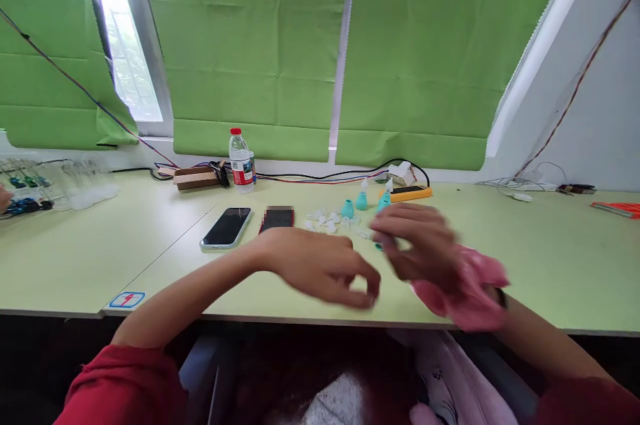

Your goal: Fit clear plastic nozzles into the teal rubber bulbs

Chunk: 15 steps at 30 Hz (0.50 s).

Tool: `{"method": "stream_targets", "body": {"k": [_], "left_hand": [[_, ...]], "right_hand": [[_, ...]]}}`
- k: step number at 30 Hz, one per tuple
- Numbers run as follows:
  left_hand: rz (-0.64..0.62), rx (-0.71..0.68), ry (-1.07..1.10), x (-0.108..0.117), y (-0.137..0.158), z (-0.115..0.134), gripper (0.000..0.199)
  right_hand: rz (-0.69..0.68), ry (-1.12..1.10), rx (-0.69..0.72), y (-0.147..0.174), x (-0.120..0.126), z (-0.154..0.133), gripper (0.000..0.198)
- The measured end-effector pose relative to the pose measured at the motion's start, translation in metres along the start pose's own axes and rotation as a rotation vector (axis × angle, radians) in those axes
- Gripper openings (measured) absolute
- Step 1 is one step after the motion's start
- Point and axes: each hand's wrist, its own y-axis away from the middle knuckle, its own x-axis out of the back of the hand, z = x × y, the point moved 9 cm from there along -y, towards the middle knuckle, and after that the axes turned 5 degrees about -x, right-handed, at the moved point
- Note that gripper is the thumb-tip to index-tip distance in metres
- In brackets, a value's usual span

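My left hand (pixel 320 265) is over the front part of the table, its fingers curled and the thumb and index tips brought together. Whether anything sits in that pinch I cannot make out. Just right of it, my right hand (pixel 420 238) is raised with bent fingers, smeared by motion; a pink scrunchie (pixel 465 288) circles its wrist. Behind the hands stand small turquoise bulbs (pixel 347 209), and a turquoise bulb with a clear nozzle (pixel 361 200). Another bulb (pixel 384 202) is partly covered by my right hand. Several small whitish plastic pieces (pixel 327 220) lie beside them.
A phone (pixel 227 228) and a dark, partly pixelated object (pixel 278 217) lie left of centre. Farther back are a red-capped bottle (pixel 241 165), an open cardboard box (pixel 196 178), cables and an orange-yellow device (pixel 413 194). Clear plastic cups (pixel 83 182) stand far left.
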Motion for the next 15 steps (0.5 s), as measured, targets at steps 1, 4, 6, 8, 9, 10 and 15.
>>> {"method": "stream_targets", "body": {"k": [1,4,6,8,9,10,15], "left_hand": [[-0.015,-0.020,-0.084,0.002,-0.016,-0.006,0.025],[0.081,0.184,-0.375,0.002,-0.050,-0.053,0.023],[0.142,0.223,-0.411,-0.014,-0.061,-0.079,0.026],[0.176,0.232,-0.426,-0.034,-0.065,-0.097,0.029],[0.175,0.222,-0.410,-0.043,-0.065,-0.102,0.030],[0.178,0.211,-0.384,-0.051,-0.065,-0.105,0.029],[0.175,0.135,-0.299,-0.064,-0.067,-0.100,0.022]], "right_hand": [[-0.059,0.053,-0.019,-0.002,-0.018,0.011,0.018],[-0.310,0.196,-0.148,0.007,-0.081,0.062,0.018],[-0.439,0.207,-0.215,0.021,-0.111,0.089,0.021],[-0.471,0.212,-0.259,0.032,-0.124,0.102,0.022],[-0.473,0.214,-0.273,0.036,-0.126,0.104,0.023],[-0.472,0.215,-0.284,0.039,-0.127,0.105,0.024],[-0.574,0.191,-0.372,0.048,-0.140,0.113,0.026]]}}
